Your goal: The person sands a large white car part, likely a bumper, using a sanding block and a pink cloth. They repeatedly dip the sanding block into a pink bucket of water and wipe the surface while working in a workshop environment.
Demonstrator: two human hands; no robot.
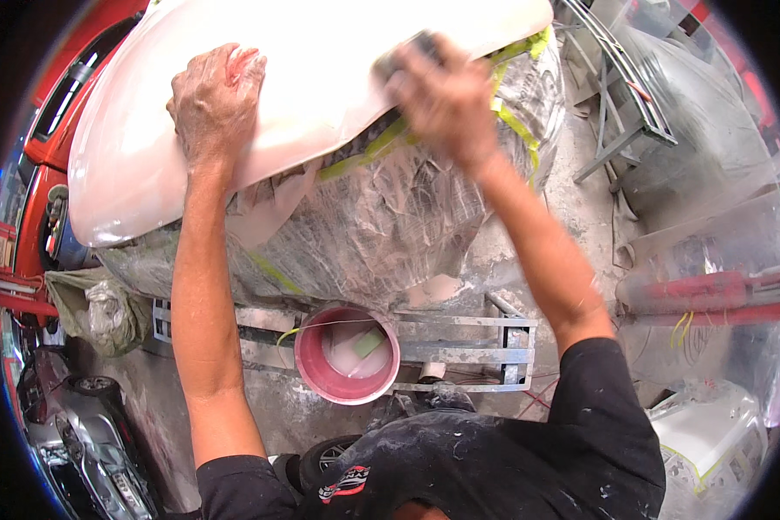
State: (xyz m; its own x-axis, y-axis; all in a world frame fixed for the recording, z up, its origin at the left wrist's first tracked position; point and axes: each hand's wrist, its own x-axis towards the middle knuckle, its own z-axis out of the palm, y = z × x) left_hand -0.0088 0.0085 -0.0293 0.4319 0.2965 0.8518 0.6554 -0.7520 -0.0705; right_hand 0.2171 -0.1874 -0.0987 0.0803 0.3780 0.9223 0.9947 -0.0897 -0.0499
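Note:
A large pale pinkish-white car body panel (321, 95) fills the top of the head view, its surface shiny and wet-looking. My left hand (217, 104) rests on its left part with the fingers curled in; whatever they may hold is hidden. Farther right, my right hand (446, 100) is smeared by motion. It grips a dark sanding block (403, 56) laid against the panel near its lower edge. Below that edge, yellow-green masking tape (364, 160) and crumpled clear plastic sheeting (355, 225) cover what lies under the panel.
Close to my body, a pink bucket (303, 355) holds milky liquid and a greenish block (368, 342), in front of a metal frame (459, 354). Another metal stand (624, 130) is at the right, beside plastic sheeting. Red (48, 173) and dark grey (87, 442) cars are at the left.

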